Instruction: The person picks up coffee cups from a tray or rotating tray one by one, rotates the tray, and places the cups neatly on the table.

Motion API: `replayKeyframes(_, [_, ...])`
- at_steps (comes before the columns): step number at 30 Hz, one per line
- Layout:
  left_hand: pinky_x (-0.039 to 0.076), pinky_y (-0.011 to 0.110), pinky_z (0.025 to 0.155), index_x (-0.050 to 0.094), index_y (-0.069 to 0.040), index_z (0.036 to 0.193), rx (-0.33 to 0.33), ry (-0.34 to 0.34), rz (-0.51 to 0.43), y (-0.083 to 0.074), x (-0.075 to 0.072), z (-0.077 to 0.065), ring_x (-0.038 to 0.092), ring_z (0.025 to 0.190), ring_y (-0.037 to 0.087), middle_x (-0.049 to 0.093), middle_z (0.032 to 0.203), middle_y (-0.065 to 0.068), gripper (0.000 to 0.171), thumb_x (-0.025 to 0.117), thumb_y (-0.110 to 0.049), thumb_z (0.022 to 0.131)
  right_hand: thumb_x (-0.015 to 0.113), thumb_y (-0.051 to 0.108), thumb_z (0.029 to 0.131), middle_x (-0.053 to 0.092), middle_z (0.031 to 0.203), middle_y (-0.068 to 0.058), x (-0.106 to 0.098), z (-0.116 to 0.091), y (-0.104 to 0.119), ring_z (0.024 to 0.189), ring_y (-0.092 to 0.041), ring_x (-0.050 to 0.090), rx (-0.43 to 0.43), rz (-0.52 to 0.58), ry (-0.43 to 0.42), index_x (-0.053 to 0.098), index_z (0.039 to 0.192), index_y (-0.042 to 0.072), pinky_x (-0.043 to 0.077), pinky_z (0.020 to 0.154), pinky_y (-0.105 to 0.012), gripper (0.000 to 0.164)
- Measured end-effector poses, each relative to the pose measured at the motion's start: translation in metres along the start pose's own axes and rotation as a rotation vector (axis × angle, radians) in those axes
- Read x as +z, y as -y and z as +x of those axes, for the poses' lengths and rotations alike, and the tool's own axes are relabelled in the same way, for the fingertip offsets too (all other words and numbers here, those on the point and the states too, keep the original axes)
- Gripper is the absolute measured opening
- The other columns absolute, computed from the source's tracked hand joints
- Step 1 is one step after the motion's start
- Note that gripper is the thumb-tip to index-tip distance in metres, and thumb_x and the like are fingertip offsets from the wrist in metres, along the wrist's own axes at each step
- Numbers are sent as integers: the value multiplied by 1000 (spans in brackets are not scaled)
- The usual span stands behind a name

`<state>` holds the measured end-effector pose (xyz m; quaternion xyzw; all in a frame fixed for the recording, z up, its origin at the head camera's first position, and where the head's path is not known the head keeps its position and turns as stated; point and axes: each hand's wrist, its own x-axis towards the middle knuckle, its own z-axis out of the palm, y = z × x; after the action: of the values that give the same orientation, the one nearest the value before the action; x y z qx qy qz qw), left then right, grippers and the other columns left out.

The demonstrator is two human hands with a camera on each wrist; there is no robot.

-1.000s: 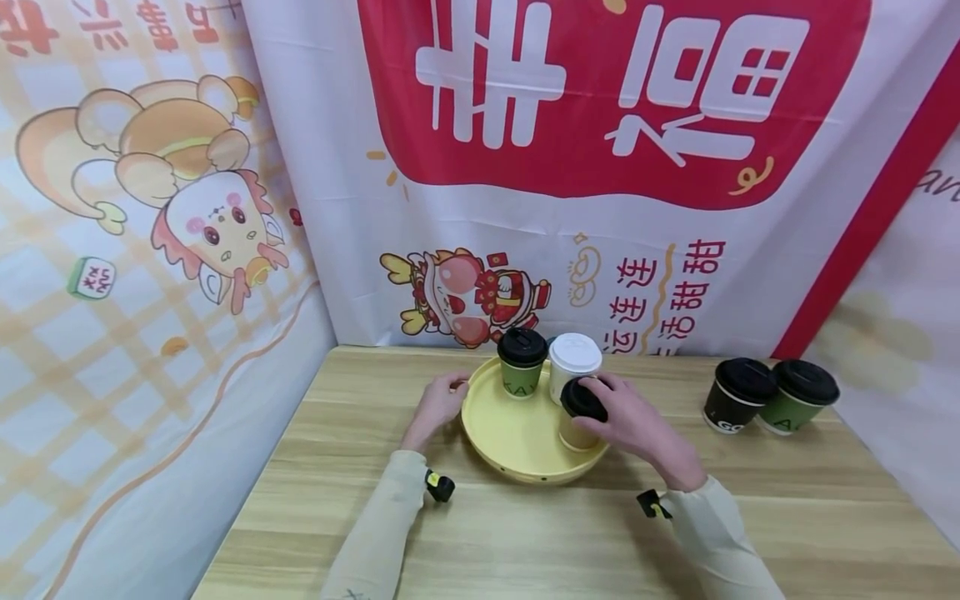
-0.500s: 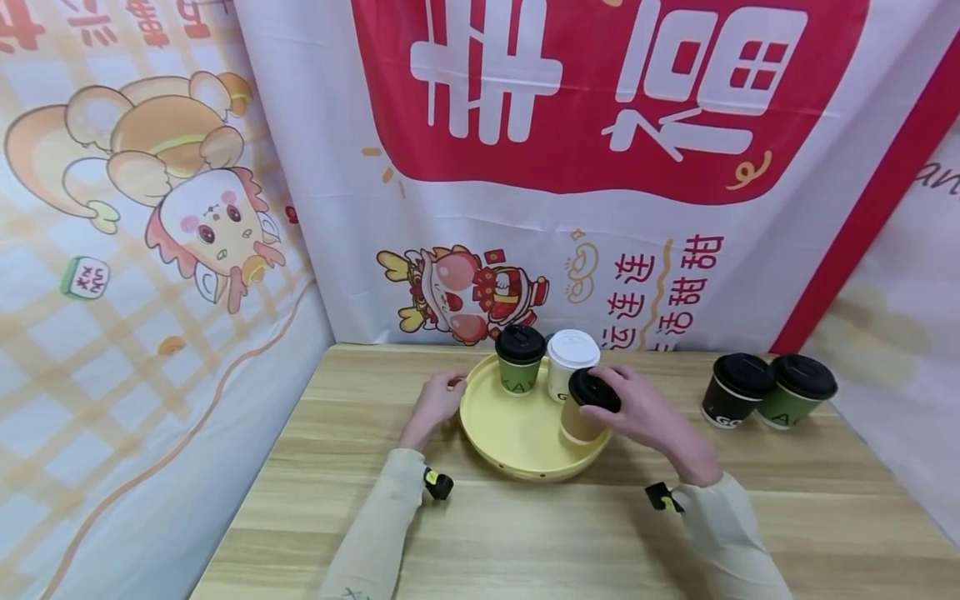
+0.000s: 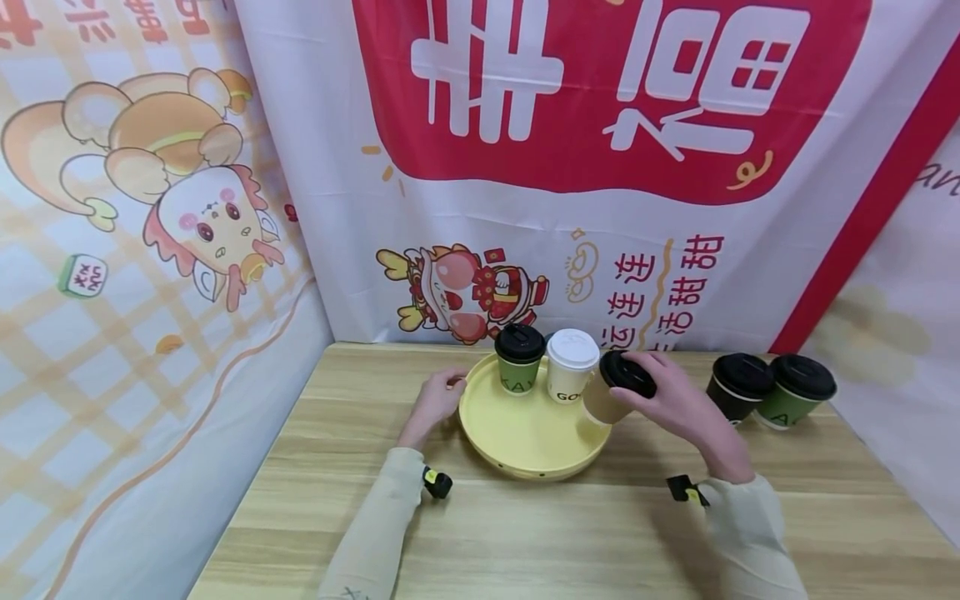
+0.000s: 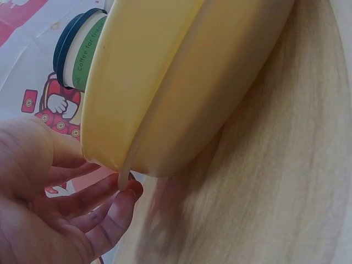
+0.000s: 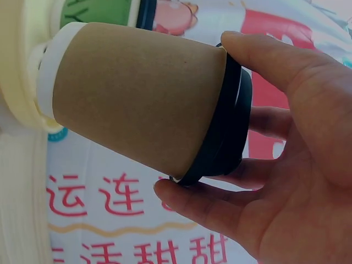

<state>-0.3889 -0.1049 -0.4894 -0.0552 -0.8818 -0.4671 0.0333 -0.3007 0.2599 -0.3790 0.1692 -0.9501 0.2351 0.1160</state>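
Note:
My right hand [image 3: 678,404] grips a brown paper coffee cup [image 3: 606,400] by its black lid, with thumb and fingers spread round the lid's edge in the right wrist view. Tilted, the cup [image 5: 137,99] hangs over the right rim of a round yellow tray [image 3: 525,442]. At the tray's left side, my left hand [image 3: 437,407] holds the rim, fingertips curled at a small projecting lip in the left wrist view. On the tray stand a green cup [image 3: 519,375] with a black lid and a white cup [image 3: 566,385] with a white lid.
Farther right on the wooden table [image 3: 547,533] stand a black cup [image 3: 731,400] and a green cup [image 3: 787,410], both black-lidded. Printed cloth [image 3: 465,208] hangs behind the table, and another printed sheet [image 3: 150,333] runs along its left side.
My right hand has lifted the brown cup from the tray and carried it right, tilting it. The white cup's lettering now shows. My left hand stays at the tray's rim.

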Motion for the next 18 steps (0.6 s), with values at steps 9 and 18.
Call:
replayKeyframes(9, [50, 35, 80, 62, -14, 119, -37, 4, 6, 0, 0, -1, 60, 94, 20, 65, 108, 4, 28, 53, -19, 93, 59, 58, 80, 44, 131, -24, -18, -7, -23, 120, -42, 41, 100, -8, -27, 44, 134, 7, 34, 95, -61, 76])
replayKeyframes(18, [50, 34, 80, 61, -13, 121, -30, 18, 6, -3, -1, -2, 60, 96, 20, 65, 109, 4, 29, 53, -18, 93, 57, 60, 81, 39, 135, -27, -17, -7, -50, 123, -45, 36, 174, -25, -6, 41, 136, 4, 30, 96, -62, 79])
